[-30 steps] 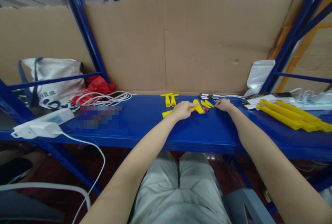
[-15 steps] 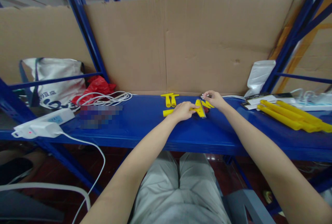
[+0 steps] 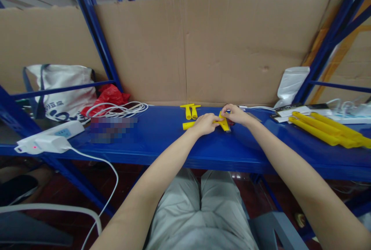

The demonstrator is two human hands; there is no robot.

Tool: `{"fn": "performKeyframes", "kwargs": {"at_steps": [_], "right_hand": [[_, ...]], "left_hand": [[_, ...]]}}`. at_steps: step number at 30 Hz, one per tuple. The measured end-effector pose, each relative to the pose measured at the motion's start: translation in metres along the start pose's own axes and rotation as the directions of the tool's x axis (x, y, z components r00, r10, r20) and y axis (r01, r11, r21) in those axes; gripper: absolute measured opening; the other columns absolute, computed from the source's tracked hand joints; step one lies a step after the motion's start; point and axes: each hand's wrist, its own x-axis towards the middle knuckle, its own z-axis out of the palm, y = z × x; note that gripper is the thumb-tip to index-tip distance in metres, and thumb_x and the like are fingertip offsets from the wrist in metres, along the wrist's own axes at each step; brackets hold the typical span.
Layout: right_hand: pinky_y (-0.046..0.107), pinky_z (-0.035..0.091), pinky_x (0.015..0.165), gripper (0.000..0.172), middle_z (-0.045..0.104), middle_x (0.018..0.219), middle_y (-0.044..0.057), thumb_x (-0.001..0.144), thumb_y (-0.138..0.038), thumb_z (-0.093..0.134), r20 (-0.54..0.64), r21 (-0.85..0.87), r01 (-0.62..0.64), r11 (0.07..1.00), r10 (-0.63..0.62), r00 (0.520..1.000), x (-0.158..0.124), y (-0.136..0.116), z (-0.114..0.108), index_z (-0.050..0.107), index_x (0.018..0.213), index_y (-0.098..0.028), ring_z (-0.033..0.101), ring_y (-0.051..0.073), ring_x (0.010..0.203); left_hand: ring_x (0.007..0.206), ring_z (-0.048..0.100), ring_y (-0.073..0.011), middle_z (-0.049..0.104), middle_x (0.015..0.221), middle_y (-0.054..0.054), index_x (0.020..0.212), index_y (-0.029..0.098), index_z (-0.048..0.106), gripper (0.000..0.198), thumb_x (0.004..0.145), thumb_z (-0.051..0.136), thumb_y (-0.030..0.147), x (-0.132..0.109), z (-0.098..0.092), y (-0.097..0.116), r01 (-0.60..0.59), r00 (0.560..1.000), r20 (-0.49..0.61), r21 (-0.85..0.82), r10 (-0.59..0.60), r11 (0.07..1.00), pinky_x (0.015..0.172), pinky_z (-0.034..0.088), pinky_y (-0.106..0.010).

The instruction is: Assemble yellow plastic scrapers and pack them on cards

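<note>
My left hand [image 3: 206, 124] is closed around the handle of a yellow scraper [image 3: 224, 125]. The handle's round end sticks out to the left of the fist, and the wide head with a thin blade edge points right. Over the head's far end, the fingers of my right hand [image 3: 234, 114] are pinched together; whatever lies between them is too small to make out. Two more yellow T-shaped scraper bodies [image 3: 191, 111] lie side by side behind my left hand. A dark red thing shows partly beneath my right hand.
Several long yellow tubes [image 3: 327, 129] are piled at the right beside black-and-white packaging [image 3: 301, 111]. At the left are a white power strip [image 3: 52, 136], coiled white cable [image 3: 121, 107], a red plastic bag [image 3: 108, 96] and a cloth bag [image 3: 66, 91]. Cardboard [image 3: 226, 49] stands behind the blue shelf [image 3: 162, 142].
My right hand has moved slightly left and nearer, from small parts behind the scraper onto the far end of its head. My left hand keeps its hold on the handle.
</note>
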Motion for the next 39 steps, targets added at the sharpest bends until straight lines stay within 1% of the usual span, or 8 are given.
{"fn": "performKeyframes", "kwargs": {"at_steps": [6,10,16,26,29,32,34,39], "right_hand": [[0.031,0.046,0.085,0.010,0.066,0.082,0.005,0.072,-0.014,0.055,0.006,0.011,-0.048,0.999,0.048,0.999,-0.001,-0.001,0.001,0.059,0.063,-0.016,0.061,0.017,0.087],[0.038,0.045,0.089,0.006,0.066,0.091,0.006,0.072,-0.016,0.057,-0.072,0.007,-0.098,0.995,0.099,0.992,0.000,-0.001,0.007,0.062,0.075,-0.017,0.060,0.020,0.094],[0.041,0.045,0.091,0.028,0.062,0.111,0.012,0.075,-0.016,0.056,-0.075,0.063,-0.190,0.980,0.194,0.978,0.000,-0.002,0.012,0.060,0.103,-0.016,0.057,0.023,0.106],[0.036,0.041,0.098,0.038,0.056,0.127,0.013,0.079,-0.023,0.058,-0.086,0.201,-0.281,0.938,0.303,0.949,-0.002,-0.005,0.007,0.057,0.116,-0.015,0.053,0.021,0.116],[0.033,0.043,0.093,0.032,0.061,0.119,0.012,0.079,-0.026,0.058,-0.029,0.247,-0.297,0.922,0.314,0.949,-0.002,-0.008,0.003,0.061,0.108,-0.013,0.057,0.020,0.108],[0.030,0.045,0.084,0.020,0.068,0.095,0.007,0.077,-0.031,0.058,0.098,0.310,-0.267,0.913,0.248,0.964,-0.003,-0.010,-0.002,0.065,0.084,-0.014,0.061,0.018,0.089],[0.027,0.046,0.077,0.020,0.068,0.081,0.003,0.074,-0.035,0.060,0.174,0.370,-0.246,0.896,0.193,0.966,-0.005,-0.012,-0.003,0.064,0.072,-0.015,0.060,0.015,0.077],[0.023,0.043,0.065,0.020,0.064,0.069,0.000,0.069,-0.036,0.066,0.227,0.429,-0.254,0.867,0.169,0.959,-0.010,-0.017,-0.003,0.064,0.071,-0.016,0.054,0.011,0.062]], "left_hand": [[0.103,0.059,-0.0218,0.066,0.108,-0.003,0.118,0.031,0.063,0.033,0.088,0.051,0.029,-0.001,-0.002,0.002,0.008,1.000,0.009,0.016,-0.008,1.000,0.086,0.046,-0.030],[0.105,0.059,-0.0211,0.065,0.109,-0.002,0.119,0.031,0.062,0.033,0.088,0.050,0.029,-0.002,-0.003,0.002,0.006,1.000,0.009,0.026,-0.007,1.000,0.088,0.046,-0.030],[0.104,0.059,-0.0212,0.065,0.109,-0.003,0.119,0.031,0.062,0.033,0.088,0.050,0.028,-0.002,-0.003,0.002,0.016,1.000,0.005,0.021,-0.016,1.000,0.088,0.046,-0.030],[0.108,0.058,-0.0205,0.065,0.113,-0.005,0.120,0.026,0.063,0.034,0.088,0.051,0.025,0.001,-0.001,-0.002,0.103,0.991,-0.081,-0.056,-0.108,0.993,0.094,0.044,-0.032],[0.112,0.056,-0.0202,0.064,0.118,-0.005,0.121,0.026,0.061,0.035,0.088,0.051,0.024,0.004,0.001,-0.006,0.127,0.983,-0.121,-0.076,-0.136,0.989,0.098,0.042,-0.033],[0.116,0.053,-0.0198,0.060,0.125,-0.005,0.126,0.025,0.056,0.039,0.088,0.051,0.022,0.005,0.003,-0.008,0.128,0.979,-0.148,-0.089,-0.140,0.988,0.100,0.040,-0.034],[0.119,0.052,-0.0198,0.058,0.129,-0.006,0.128,0.023,0.054,0.041,0.088,0.050,0.021,0.005,0.003,-0.009,0.126,0.977,-0.158,-0.095,-0.140,0.987,0.101,0.040,-0.034],[0.125,0.046,-0.0200,0.051,0.137,-0.007,0.135,0.019,0.045,0.048,0.088,0.048,0.019,0.004,0.004,-0.009,0.132,0.974,-0.170,-0.096,-0.147,0.987,0.103,0.038,-0.034]]}}
